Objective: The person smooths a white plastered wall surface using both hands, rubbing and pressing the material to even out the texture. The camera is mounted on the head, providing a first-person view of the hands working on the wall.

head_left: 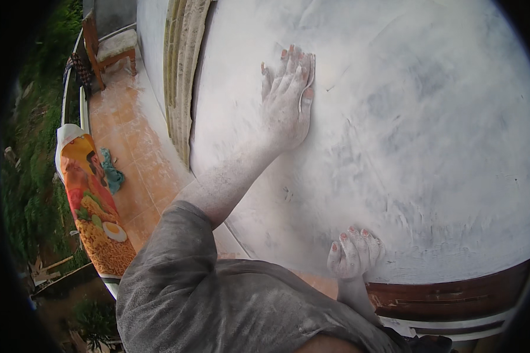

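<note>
Reaching up, my left hand [288,97] lies against the upper part of a white, patchy plastered wall [430,117]. Its fingers are stretched out and press a thin sheet, which looks like sandpaper [311,67], to the surface; the sheet's pale edge shows beside the index finger and thumb. Lower down, next to the wall's bottom edge, is my right hand [356,254] with its fingers curled in. What it holds, if anything, is hidden. White dust coats both hands and my left forearm [232,179]. Dust also covers my grey sleeve [165,259].
A ridged, pale vertical trim [182,76] borders the wall on the left. Beyond it, orange floor tiles [127,135] carry white dust, a teal cloth [111,170] and a wooden chair [109,56]. A printed food banner [94,206] hangs along the railing. Dark brown wood [447,297] runs below the wall.
</note>
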Demonstrator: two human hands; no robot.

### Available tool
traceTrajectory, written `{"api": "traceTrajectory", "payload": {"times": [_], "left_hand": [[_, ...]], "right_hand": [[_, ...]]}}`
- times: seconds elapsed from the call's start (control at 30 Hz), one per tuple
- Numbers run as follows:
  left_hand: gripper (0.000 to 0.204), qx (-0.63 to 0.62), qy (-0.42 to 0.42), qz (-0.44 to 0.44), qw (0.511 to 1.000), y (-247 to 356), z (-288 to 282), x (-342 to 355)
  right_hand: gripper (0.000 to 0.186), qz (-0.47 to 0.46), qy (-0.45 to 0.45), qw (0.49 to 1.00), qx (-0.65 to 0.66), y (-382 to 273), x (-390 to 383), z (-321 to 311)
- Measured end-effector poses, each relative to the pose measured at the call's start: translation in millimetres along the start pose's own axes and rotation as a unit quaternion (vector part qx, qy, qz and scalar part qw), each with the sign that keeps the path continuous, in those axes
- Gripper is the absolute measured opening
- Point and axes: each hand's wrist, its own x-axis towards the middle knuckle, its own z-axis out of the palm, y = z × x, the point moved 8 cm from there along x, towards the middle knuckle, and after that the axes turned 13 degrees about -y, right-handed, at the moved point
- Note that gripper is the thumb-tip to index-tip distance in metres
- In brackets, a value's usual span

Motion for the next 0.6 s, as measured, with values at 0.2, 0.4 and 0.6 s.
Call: {"api": "traceTrajectory", "payload": {"times": [0.2,0.4,0.6], "left_hand": [[0.062,-0.038,-0.035,0.037,0.998,35,29,-61],[0.065,0.027,-0.007,0.073,0.997,55,-30,26],[0.062,-0.016,-0.027,0.117,0.993,76,9,-39]], "right_hand": [[0.018,-0.011,0.007,1.0,0.006,-2,7,-4],[0.018,0.011,-0.02,1.0,0.002,-4,11,-4],[0.018,0.022,-0.024,0.999,-0.005,-5,12,-4]]}}
